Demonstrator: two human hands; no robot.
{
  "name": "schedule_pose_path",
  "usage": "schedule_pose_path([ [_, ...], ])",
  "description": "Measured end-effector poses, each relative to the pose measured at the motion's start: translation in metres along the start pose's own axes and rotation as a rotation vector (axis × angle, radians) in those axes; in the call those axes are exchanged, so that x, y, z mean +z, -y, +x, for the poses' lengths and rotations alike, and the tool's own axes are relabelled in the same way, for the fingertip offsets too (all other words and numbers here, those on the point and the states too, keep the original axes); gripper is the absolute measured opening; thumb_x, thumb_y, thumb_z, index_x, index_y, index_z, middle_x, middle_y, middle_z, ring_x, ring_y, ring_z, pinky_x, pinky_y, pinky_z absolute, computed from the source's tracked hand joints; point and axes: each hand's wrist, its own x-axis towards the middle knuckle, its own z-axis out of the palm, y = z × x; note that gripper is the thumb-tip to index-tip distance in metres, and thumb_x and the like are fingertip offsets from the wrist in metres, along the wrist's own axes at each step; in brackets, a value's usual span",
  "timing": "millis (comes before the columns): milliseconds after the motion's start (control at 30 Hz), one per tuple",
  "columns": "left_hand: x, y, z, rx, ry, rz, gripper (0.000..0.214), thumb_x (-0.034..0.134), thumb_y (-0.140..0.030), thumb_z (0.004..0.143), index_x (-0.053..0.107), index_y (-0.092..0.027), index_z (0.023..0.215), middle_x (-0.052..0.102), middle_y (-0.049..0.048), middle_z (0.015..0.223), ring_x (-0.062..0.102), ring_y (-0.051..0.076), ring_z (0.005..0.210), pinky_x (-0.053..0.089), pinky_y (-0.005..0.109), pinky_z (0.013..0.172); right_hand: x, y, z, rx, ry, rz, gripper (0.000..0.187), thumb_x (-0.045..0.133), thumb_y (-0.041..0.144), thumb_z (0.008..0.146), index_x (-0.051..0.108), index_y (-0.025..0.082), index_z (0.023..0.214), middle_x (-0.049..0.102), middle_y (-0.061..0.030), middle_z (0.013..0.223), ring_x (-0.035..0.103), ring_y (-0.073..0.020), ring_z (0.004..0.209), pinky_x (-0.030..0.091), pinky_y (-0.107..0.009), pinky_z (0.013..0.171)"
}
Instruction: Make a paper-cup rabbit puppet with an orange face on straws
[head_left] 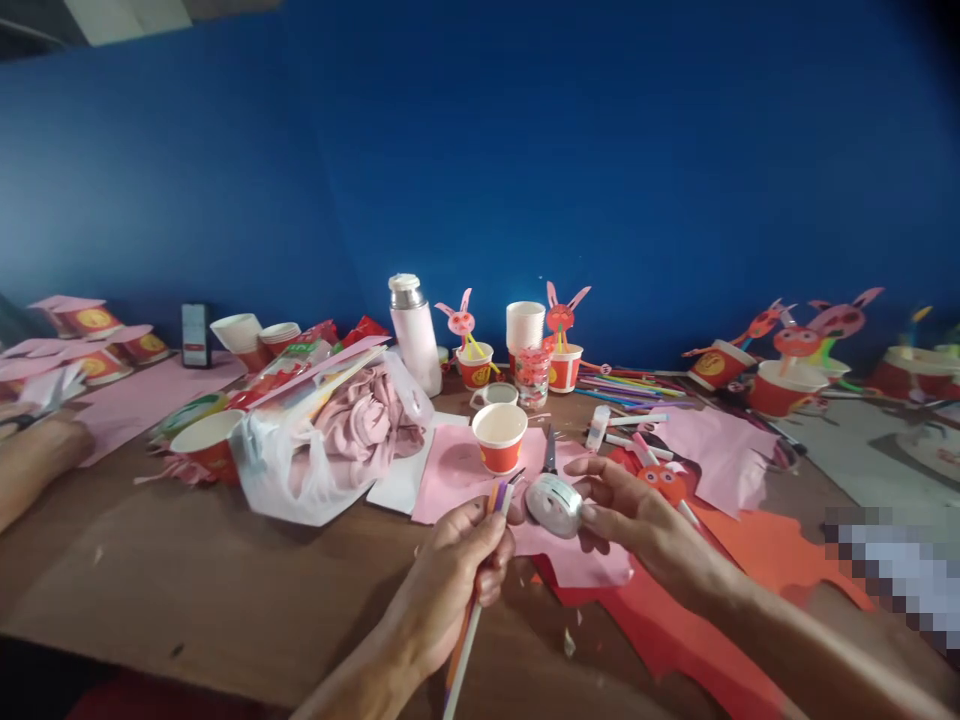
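Observation:
My left hand (469, 560) is closed around a small bundle of long thin coloured sticks (466, 650), orange, purple and white, which slants down toward the table's near edge. Between the thumb and fingers of my right hand (630, 515) is a whitish roll of tape (553, 503), close beside the sticks' upper ends. Just beyond both hands a red and white paper cup (499, 438) stands upright on pink paper (442, 470). A dark pointed blade (551, 450) lies behind the tape, its other end hidden. Right of my right hand is a red paper face (662, 482) with stuck-on eyes.
Behind stand a pink flask (415, 335), rabbit-faced cups (475, 367), a jar (533, 375) and coloured sticks (630, 387). A plastic bag (281, 470) sits left. Red paper (675, 625) lies right. Another person's hand (56, 445) is at far left; more decorated cups (784, 388) stand right.

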Motion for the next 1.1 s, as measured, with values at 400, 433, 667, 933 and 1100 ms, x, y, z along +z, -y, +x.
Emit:
schedule_pose_path([
  [400,0.062,0.005,0.083,0.007,0.064,0.068,0.044,0.068,-0.047,0.058,0.046,-0.015,0.078,0.031,-0.0135,0.041,0.015,-0.001,0.032,0.006,0.017,0.035,-0.059,-0.013,-0.005,-0.078,-0.176,0.362,0.029,0.062,0.032,0.077,0.053,0.021,0.101,0.053,0.0018,0.073,0.045,-0.0071,0.054,0.032,-0.022,0.051],
  [433,0.06,0.008,0.086,-0.004,0.066,0.064,0.046,0.069,-0.048,0.058,0.045,-0.015,0.079,0.029,-0.0141,0.04,0.014,-0.001,0.032,0.005,0.017,0.035,-0.061,-0.014,-0.006,-0.074,-0.179,0.363,0.029,0.062,0.032,0.077,0.052,0.021,0.102,0.053,0.0016,0.074,0.045,-0.0075,0.055,0.031,-0.022,0.051],
  [667,0.053,0.017,0.084,-0.11,0.09,0.025,0.046,0.07,-0.05,0.059,0.044,-0.015,0.077,0.03,-0.0137,0.041,0.014,-0.001,0.033,0.005,0.016,0.034,-0.058,-0.028,-0.012,-0.074,-0.174,0.437,0.029,0.061,0.031,0.079,0.052,0.025,0.106,0.053,0.0026,0.071,0.047,-0.0094,0.06,0.033,-0.023,0.057],
  [933,0.058,0.022,0.074,-0.146,0.153,0.047,0.044,0.071,-0.048,0.059,0.039,-0.017,0.065,0.025,-0.0147,0.038,0.011,-0.001,0.031,0.006,0.016,0.033,-0.043,-0.03,-0.013,-0.023,-0.122,0.527,0.027,0.062,0.027,0.076,0.055,0.022,0.101,0.055,0.0017,0.073,0.049,-0.0086,0.06,0.034,-0.022,0.057],
  [1100,0.059,0.022,0.07,-0.071,0.145,0.07,0.041,0.069,-0.047,0.062,0.042,-0.017,0.066,0.022,-0.0144,0.04,0.011,-0.001,0.033,0.007,0.016,0.033,-0.04,-0.032,-0.014,-0.036,-0.117,0.551,0.024,0.068,0.028,0.068,0.059,0.019,0.088,0.057,0.0016,0.069,0.047,-0.0084,0.057,0.034,-0.021,0.055],
])
